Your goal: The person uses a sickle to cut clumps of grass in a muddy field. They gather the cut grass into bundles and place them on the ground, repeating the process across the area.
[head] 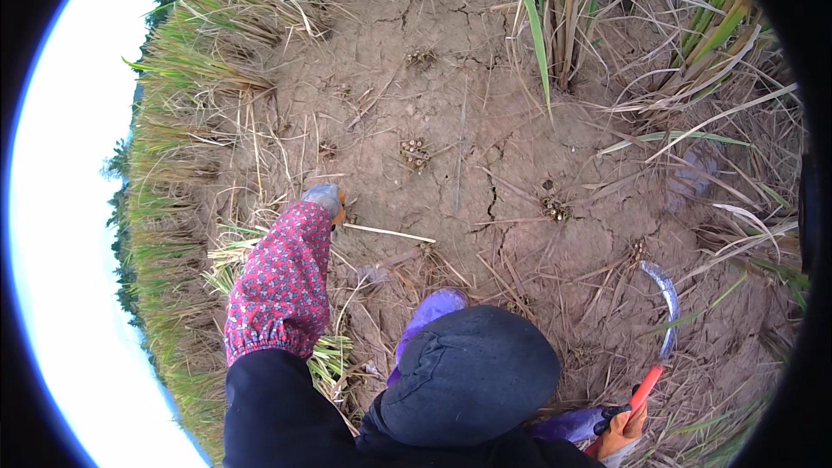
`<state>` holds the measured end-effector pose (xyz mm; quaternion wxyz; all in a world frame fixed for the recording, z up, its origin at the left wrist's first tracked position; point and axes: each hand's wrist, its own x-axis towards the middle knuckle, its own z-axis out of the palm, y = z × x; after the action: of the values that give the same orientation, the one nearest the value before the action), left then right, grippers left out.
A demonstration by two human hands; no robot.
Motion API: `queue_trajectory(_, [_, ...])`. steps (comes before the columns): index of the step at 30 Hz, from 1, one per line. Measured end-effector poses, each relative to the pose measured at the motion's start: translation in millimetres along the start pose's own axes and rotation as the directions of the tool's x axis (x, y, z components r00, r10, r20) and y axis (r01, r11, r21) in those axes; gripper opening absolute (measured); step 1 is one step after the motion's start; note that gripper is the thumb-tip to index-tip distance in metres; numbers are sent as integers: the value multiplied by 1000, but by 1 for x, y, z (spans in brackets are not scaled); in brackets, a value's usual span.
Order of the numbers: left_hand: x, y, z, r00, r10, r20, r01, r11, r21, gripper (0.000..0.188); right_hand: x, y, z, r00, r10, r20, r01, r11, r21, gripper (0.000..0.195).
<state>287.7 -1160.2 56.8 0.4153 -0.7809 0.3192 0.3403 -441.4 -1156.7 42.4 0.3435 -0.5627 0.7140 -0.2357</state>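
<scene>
My right hand point(621, 429), in an orange and grey work glove with black fingertips, is closed around the red handle of a sickle point(669, 312) at the lower right. The curved metal blade points up over the cracked soil. My left hand point(328, 200), in a grey and orange glove below a red flowered sleeve cover, reaches down left of centre. Its fingers are mostly hidden, and a pale dry stalk point(390, 233) lies beside them. Cut green stalks point(331, 361) lie partly behind my left arm.
Standing rice plants point(169, 175) line the left side, with more clumps point(565, 13) at the upper right. Short cut stubble point(415, 153) dots the cracked mud. My purple boots point(432, 312) are partly hidden by my dark-clad knee point(474, 370).
</scene>
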Motion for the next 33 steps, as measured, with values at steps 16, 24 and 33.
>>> queue_trajectory(16, [7,32,-7,997,71,-18,-66,977,204,33,-1,-5,6,999,52,-1,-51,980,191,39])
queue_trajectory(24, [-15,11,-5,998,-7,-70,-7,981,-192,43,-2,-21,8,995,102,-3,-100,974,201,33])
queue_trajectory(33, [-53,-68,-53,764,-266,-588,-152,811,-565,38,0,-30,7,968,229,100,-250,874,417,44])
